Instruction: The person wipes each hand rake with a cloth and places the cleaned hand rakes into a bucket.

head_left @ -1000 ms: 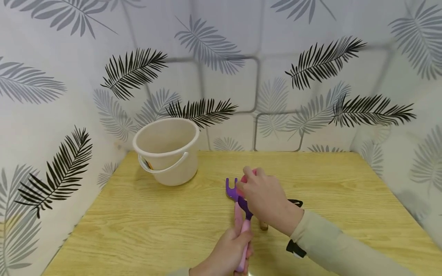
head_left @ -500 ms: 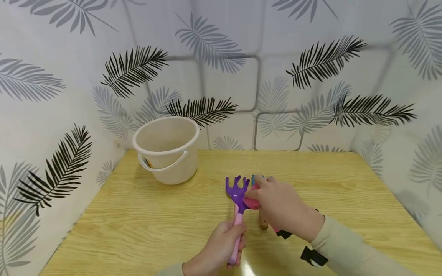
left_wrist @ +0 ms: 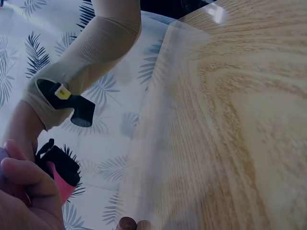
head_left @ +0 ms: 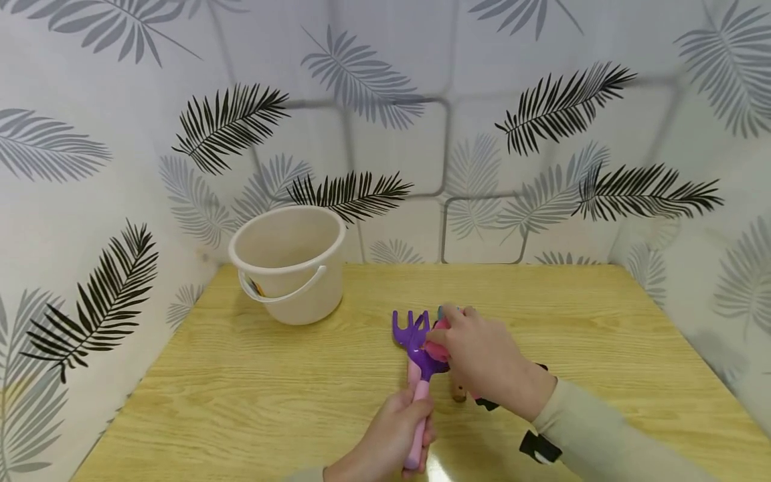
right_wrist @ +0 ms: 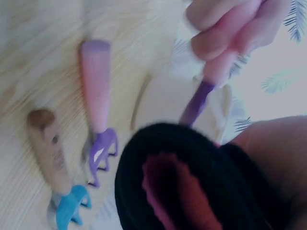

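My left hand (head_left: 391, 425) grips the pink handle of a purple-headed hand fork (head_left: 427, 365), raised above the table. In my right hand (head_left: 484, 355) is a pink glove (head_left: 438, 347) with a black cuff, its pink part held against the fork's head. The right wrist view shows the black cuff (right_wrist: 129, 177) mouth-on, and it covers most of the held fork's head. Below on the table lies a second purple fork (right_wrist: 96, 86) with a pink handle. Beside it rests a blue-headed fork (right_wrist: 50, 153) with a wooden handle, mostly hidden by my right hand in the head view.
A cream bucket (head_left: 310, 298) with its handle hanging down stands at the back left of the wood-grain table (head_left: 271, 388). Something dark and yellow shows at its side under the handle. A leaf-patterned curtain (head_left: 397, 147) encloses the table at the back and sides.
My right hand has shifted right and slightly down with the glove since a second ago. The held fork has turned in my left hand, its tines facing differently. Forks on the table and bucket stay put.
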Demonstrator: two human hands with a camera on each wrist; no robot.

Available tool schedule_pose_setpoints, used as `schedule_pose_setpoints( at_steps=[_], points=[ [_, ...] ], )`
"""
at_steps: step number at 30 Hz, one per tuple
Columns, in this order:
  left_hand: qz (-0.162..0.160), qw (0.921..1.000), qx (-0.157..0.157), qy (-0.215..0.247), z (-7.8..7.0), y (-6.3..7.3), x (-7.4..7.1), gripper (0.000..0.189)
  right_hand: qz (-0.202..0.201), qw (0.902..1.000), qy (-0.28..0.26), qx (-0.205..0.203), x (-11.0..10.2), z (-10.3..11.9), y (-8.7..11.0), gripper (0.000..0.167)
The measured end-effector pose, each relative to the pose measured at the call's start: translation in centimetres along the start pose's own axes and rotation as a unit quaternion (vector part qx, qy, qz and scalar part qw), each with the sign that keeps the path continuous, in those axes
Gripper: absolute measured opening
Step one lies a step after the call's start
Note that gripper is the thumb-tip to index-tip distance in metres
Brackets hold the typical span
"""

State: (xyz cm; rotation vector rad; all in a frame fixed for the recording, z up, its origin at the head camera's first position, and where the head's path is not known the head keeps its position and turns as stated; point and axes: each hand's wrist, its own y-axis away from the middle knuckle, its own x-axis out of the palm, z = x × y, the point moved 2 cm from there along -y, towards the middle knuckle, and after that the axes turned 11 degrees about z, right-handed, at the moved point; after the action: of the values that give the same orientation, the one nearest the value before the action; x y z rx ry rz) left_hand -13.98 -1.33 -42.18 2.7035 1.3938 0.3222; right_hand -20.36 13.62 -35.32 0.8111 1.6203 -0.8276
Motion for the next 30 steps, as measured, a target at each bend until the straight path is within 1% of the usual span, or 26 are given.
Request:
schedule_pose_setpoints(
  at_steps=[3,5,11,14,16,18,19,21,23,27,30],
  points=[
    [0.004,1.0,0.0,0.006,0.2,0.0,0.1,0.019,0.001,0.9998,0.008,0.016,0.5,-0.6,-0.1,0.041],
    [0.005,1.0,-0.001,0.003,0.3,0.0,0.1,0.021,-0.002,0.9999,0.005,0.016,0.6,-0.7,0.0,0.042],
    [0.003,1.0,0.002,-0.002,0.3,-0.2,-0.1,0.018,-0.01,0.9997,-0.014,-0.017,-0.4,-0.1,0.7,0.048],
    [0.0,1.0,-0.004,-0.001,0.3,-0.3,-0.2,0.019,-0.009,0.9997,-0.005,-0.023,-1.0,0.3,1.2,0.047],
    [-0.004,0.9999,-0.011,-0.001,0.1,-0.2,-0.2,0.027,-0.011,0.9996,-0.005,-0.026,-1.3,0.7,1.4,0.047],
    [-0.009,0.9998,-0.018,-0.004,0.0,0.0,-0.1,0.041,-0.016,0.9995,-0.004,-0.027,-1.5,1.1,1.4,0.046],
    [-0.012,0.9997,-0.022,-0.005,0.0,0.0,0.0,0.043,-0.019,0.9994,-0.007,-0.028,-1.6,1.2,1.4,0.045],
    [-0.018,0.9995,-0.022,-0.015,-0.1,0.2,0.3,0.039,-0.028,0.9991,-0.011,-0.03,-1.5,1.5,1.1,0.042],
    [-0.02,0.9992,-0.02,-0.027,-0.1,0.2,0.5,0.029,-0.038,0.9987,-0.013,-0.033,-1.5,1.7,0.9,0.039],
    [-0.008,0.9994,-0.016,-0.031,0.0,0.1,0.9,0.032,-0.049,0.998,-0.019,-0.034,-1.3,1.9,0.3,0.034],
    [-0.005,0.9992,-0.027,-0.027,0.1,0.1,0.7,0.032,-0.041,0.9983,-0.028,-0.03,-1.3,1.8,0.1,0.035]
  ],
)
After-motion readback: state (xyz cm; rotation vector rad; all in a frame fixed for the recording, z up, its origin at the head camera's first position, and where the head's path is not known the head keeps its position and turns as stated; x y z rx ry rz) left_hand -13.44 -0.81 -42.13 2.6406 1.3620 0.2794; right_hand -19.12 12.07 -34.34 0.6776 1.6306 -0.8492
